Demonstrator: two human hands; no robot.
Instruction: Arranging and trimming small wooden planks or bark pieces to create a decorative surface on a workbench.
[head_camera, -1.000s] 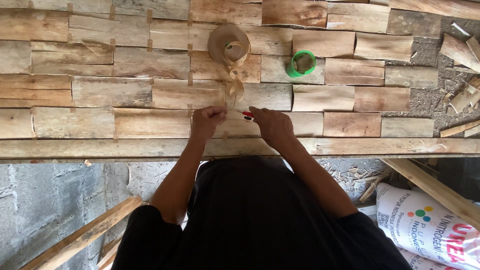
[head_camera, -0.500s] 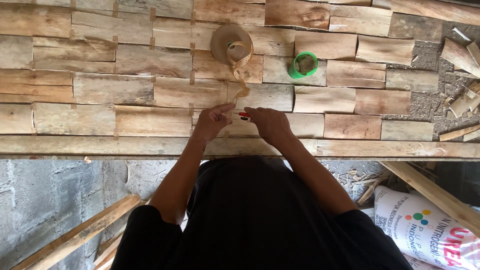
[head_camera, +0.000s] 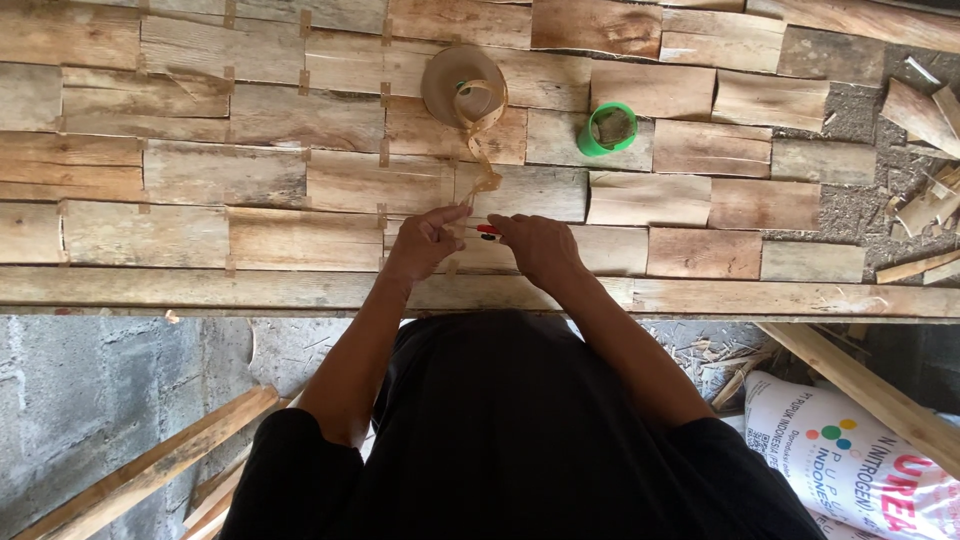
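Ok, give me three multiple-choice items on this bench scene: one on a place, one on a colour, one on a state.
1. Where does the tan tape roll lie?
A. On the wood pieces beyond the hands
B. On the white sack
C. On the person's lap

2. What colour is the small ring-shaped roll to the right of the tan one?
A. Blue
B. Green
C. Black

3. How does the tape strip stand?
A. Fully wound on its roll
C. Lying cut off on the floor
B. Pulled out from the roll toward the hands

Answers:
1 A, it sits on the wood pieces above the left hand and right hand.
2 B, its rim is bright green.
3 B, the strip runs from the roll down to the fingers.
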